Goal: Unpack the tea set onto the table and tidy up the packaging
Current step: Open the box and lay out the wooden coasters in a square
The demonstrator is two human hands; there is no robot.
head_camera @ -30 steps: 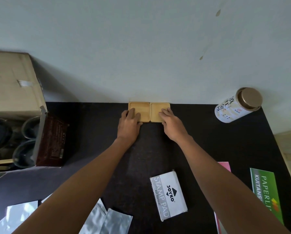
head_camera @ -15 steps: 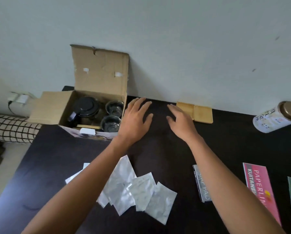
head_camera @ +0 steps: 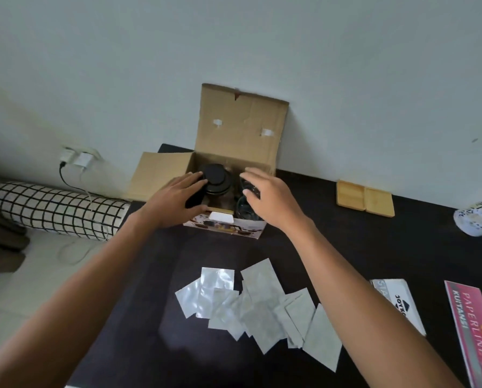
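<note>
1. On the bench (head_camera: 346, 247): two wooden coasters (head_camera: 365, 199) out; wrappers (head_camera: 259, 306) loose.
2. In the open box (head_camera: 228, 191): teapot (head_camera: 216, 179), glass cups (head_camera: 244, 210) left.
3. My left hand (head_camera: 175, 201) and right hand (head_camera: 270, 200): fingers spread, empty, over box.

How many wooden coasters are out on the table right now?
2. The left coaster and the right coaster lie side by side, touching, by the wall, right of the open box. More may be hidden inside it.

Black table (head_camera: 161, 281) w/ open box (head_camera: 239, 130), coasters (head_camera: 364, 198), foil packets (head_camera: 259, 306)
</note>
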